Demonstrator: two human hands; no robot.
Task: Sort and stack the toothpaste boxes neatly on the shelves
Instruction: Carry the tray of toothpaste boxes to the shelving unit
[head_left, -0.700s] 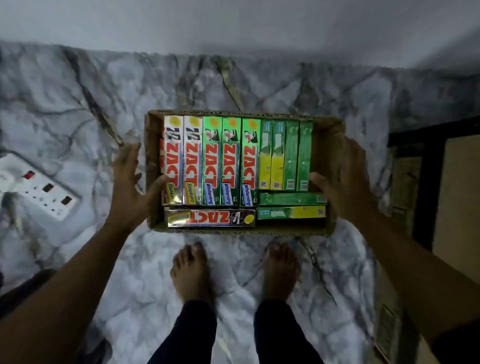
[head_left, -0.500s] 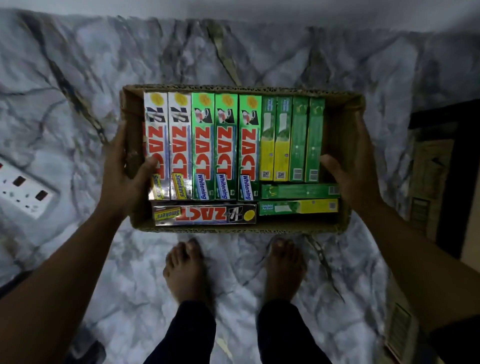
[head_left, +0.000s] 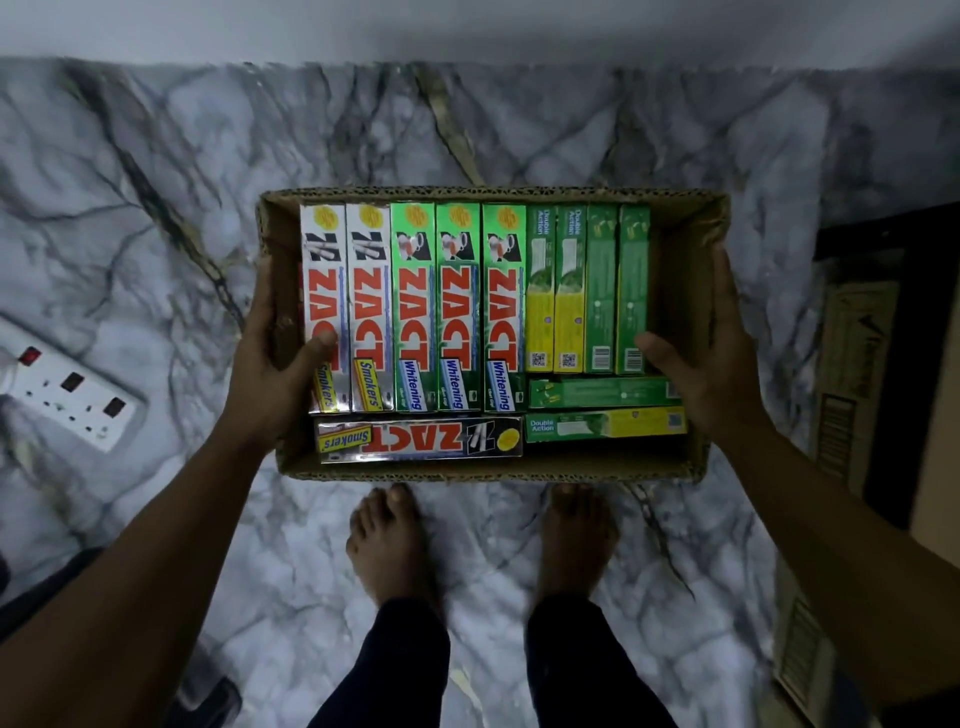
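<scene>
The floor (head_left: 156, 218) was of grey-white marble with dark veins, and it met a plain pale wall (head_left: 467, 26) at the far side. At the right edge stood a dark frame (head_left: 893, 364) with brown cartons (head_left: 852, 374) beside it, and at the left a white power strip (head_left: 67, 389) lay on the floor. The two bare feet (head_left: 389, 540) of the person stood just behind the near edge of a cardboard tray (head_left: 493, 470). Compared with the frame 0.7 s ago, the tray took a wider part of the view and the power strip lay closer to the left edge, while the boxes inside kept the same order. If the tray touched the floor, I could not tell. The left hand (head_left: 265, 384) gripped the left wall of the tray, thumb inside against the first box and fingers outside. The right hand (head_left: 711, 374) gripped the right wall in the same way, its thumb near the last slim green box. All the toothpaste boxes were in the tray. From left to right lay two white Smokers boxes (head_left: 345, 306), three green Whitening boxes (head_left: 460, 306) and four slim Double Action boxes (head_left: 587, 291), side by side. Along the near wall lay crosswise one more Smokers box (head_left: 421, 440), and to its right two Double Action boxes (head_left: 602, 408)
</scene>
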